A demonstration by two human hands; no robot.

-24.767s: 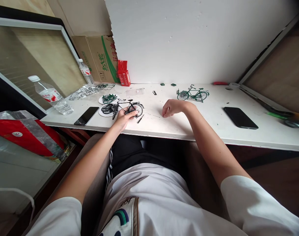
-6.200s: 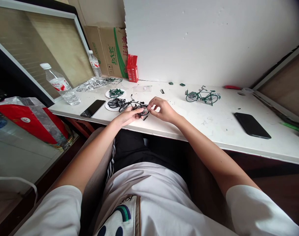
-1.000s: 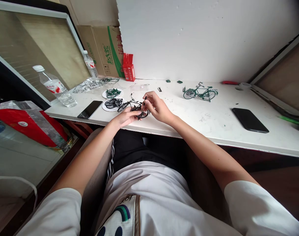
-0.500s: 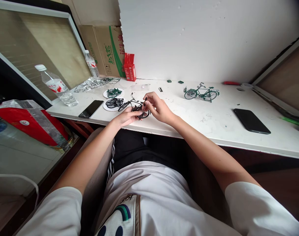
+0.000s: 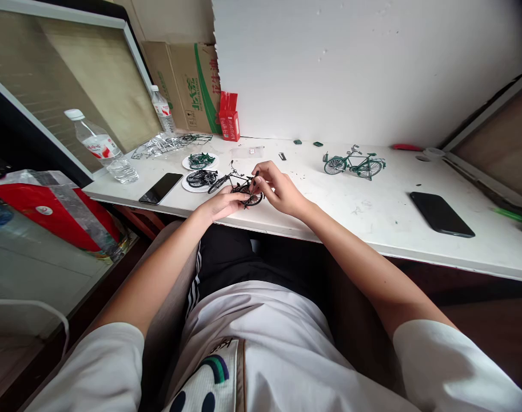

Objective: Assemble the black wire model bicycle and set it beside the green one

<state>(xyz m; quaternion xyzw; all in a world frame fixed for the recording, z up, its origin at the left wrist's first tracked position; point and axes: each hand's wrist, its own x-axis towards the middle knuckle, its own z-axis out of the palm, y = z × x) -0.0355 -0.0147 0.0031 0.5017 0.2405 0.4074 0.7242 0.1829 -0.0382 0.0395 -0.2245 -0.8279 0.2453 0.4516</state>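
Note:
A black model bicycle (image 5: pixel 232 178) is held just above the front part of the table, its handlebar end pointing left. My left hand (image 5: pixel 221 205) grips it from below, thumb and fingers closed around the lower frame near the rear wheel. My right hand (image 5: pixel 278 190) pinches at the bicycle's rear, by the saddle and back wheel; the fingers hide the exact part they hold. Just left of the bicycle, a white plate (image 5: pixel 187 185) bears black bicycle parts (image 5: pixel 201 178). Behind it, green parts (image 5: pixel 200 160) lie on a second white plate (image 5: pixel 216 162).
A green model bicycle (image 5: pixel 354 163) stands on the right of the table, behind a black phone (image 5: pixel 441 214). Another phone (image 5: pixel 161 189) lies at left, near a water bottle (image 5: pixel 105 149). A red box (image 5: pixel 229 117) and a carton (image 5: pixel 187 86) stand at the back.
The view has shifted slightly, so the table's objects sit a little further right. Both hands keep nearly the same grip on the black bicycle.

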